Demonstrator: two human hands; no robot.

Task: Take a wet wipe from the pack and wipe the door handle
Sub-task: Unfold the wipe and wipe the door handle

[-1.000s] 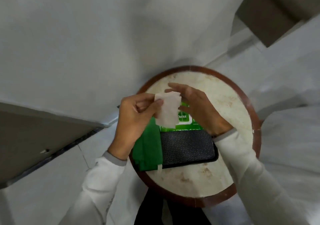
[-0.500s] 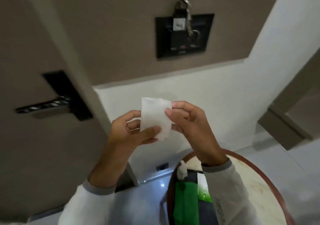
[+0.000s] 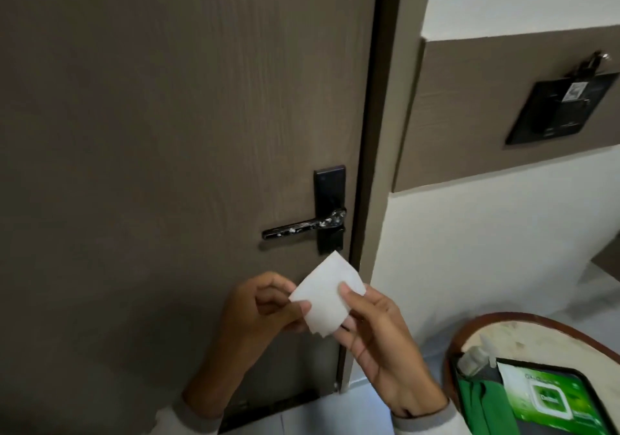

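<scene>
A white wet wipe (image 3: 327, 297) is stretched between both my hands in front of the brown door (image 3: 167, 132). My left hand (image 3: 258, 314) pinches its left edge and my right hand (image 3: 372, 330) pinches its right side. The black lever door handle (image 3: 302, 226), flecked with white spots, sits on a black lock plate (image 3: 330, 209) just above the wipe, apart from it. The green wet wipe pack (image 3: 553, 401) lies on a black tray at the lower right, its flap lifted.
A round table with a brown rim (image 3: 523, 320) stands at the lower right, carrying the tray, a green cloth (image 3: 483, 407) and a small clear bottle (image 3: 476, 355). A black wall panel with keys (image 3: 563, 109) hangs on the right. The door frame (image 3: 375, 166) borders the handle.
The view swung from the table up and left to the door. The handle is now centred just above the wipe, which both hands still hold, now turned diamond-wise.
</scene>
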